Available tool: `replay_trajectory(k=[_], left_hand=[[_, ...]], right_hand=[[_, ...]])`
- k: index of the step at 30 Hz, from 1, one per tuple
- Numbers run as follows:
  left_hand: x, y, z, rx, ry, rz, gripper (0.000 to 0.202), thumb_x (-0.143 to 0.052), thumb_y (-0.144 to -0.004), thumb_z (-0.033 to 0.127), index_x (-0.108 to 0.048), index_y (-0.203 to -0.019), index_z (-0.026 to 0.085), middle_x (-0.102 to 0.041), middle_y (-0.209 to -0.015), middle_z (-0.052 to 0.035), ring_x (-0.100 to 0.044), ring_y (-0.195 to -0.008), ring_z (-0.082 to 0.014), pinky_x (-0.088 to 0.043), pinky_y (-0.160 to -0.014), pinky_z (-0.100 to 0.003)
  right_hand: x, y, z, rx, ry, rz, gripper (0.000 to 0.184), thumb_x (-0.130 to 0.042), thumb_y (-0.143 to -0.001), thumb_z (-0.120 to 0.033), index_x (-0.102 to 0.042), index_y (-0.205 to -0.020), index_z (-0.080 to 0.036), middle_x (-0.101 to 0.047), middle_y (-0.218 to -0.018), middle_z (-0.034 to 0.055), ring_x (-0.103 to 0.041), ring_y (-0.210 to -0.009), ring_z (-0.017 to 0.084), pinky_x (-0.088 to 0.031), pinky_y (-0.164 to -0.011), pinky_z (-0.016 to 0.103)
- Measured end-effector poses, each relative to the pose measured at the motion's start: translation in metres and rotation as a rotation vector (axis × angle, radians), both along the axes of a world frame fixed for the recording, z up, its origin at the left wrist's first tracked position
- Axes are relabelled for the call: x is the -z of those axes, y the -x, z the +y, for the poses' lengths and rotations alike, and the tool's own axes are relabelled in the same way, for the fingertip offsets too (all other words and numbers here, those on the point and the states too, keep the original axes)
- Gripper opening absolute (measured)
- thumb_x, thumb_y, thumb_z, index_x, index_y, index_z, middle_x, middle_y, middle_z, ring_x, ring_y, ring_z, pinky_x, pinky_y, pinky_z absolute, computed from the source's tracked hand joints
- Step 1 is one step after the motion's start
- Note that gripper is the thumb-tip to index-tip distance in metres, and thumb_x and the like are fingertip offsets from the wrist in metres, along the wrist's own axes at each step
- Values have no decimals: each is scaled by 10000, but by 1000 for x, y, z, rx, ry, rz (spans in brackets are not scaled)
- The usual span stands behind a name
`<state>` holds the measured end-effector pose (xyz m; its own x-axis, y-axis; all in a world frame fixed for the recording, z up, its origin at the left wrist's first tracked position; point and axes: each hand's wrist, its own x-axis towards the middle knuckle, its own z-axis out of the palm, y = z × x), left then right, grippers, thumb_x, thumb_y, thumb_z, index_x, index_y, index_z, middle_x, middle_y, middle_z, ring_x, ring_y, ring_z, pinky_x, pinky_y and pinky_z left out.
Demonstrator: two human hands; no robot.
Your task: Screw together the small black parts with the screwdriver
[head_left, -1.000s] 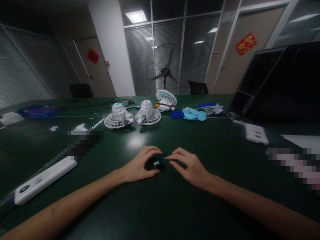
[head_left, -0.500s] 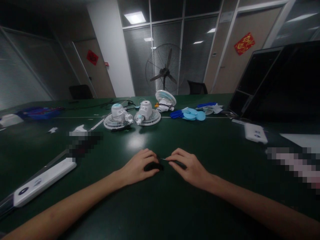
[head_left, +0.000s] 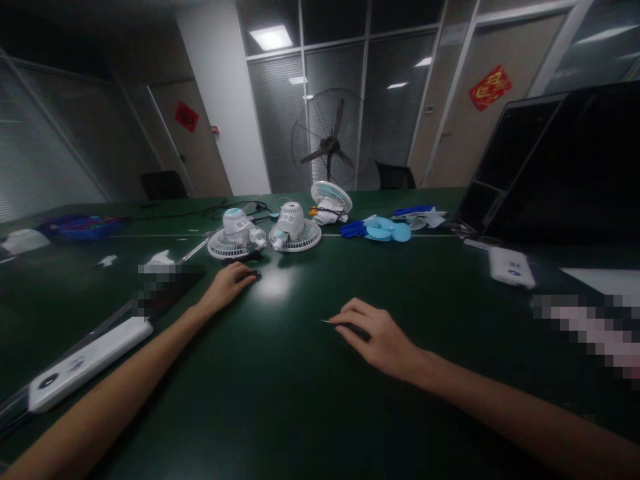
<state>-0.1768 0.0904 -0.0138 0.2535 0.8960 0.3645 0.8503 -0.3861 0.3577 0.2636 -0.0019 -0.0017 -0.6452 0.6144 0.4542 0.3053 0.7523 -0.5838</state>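
Note:
My right hand is closed around a small screwdriver with a dark handle, its thin metal shaft pointing left just above the green table. Farther forward and to the left, my left hand grips a small black object; the fingers cover most of it, so its kind does not show. Just beyond that hand, a white fan head lies grille-down on the table. Beside it is a second white fan head, also face down.
Behind these leans another white fan. Light blue fan blades and blue gloves lie to its right. A long white device is at left, a white box at right, near a large black screen. A blue tray stands far left.
My left hand has moved forward and left, away from my right hand, carrying the black object towards the fan heads. My right hand has stayed almost in place with the screwdriver.

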Motion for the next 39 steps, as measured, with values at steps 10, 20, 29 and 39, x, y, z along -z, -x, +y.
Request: replay_trajectory(k=[10,20,29,39], left_hand=[[-12,56,0,-27,90,52,452,-578,-928,476,-776,-1216,188,-716,-1247,-126,-716,-1054,-297,-582,-948,-393],[-14,69,4,-22,41,73,346,-584,-889,445,-808,-1049,236,-762,-1118,-115,-740,-963,-303,-594,-895,-394],[-9,67,5,-173,-70,-131,541,-640,-861,640,-778,-1070,161,-768,-1109,-146,-739,-931,-303,-599,-847,-392],[-14,53,1,-170,5,-282,556,-689,-850,649,-769,-1077,148,-807,-1086,-151,-760,-986,-329,-600,-916,-455]], right_hand=[[3,-1,3,2,-25,-13,259,-622,-1055,-187,-695,-1301,-223,-652,-1215,63,-684,-959,172,-622,-799,305],[0,0,-1,-5,-30,-7,259,-617,-1057,-193,-702,-1299,-222,-663,-1207,67,-698,-953,175,-629,-791,301],[1,0,0,-2,-25,-16,264,-624,-1052,-186,-698,-1303,-218,-658,-1208,65,-693,-947,174,-624,-791,304],[1,0,0,-21,-33,-5,261,-607,-1062,-194,-696,-1306,-215,-661,-1217,79,-694,-936,175,-632,-767,306]])
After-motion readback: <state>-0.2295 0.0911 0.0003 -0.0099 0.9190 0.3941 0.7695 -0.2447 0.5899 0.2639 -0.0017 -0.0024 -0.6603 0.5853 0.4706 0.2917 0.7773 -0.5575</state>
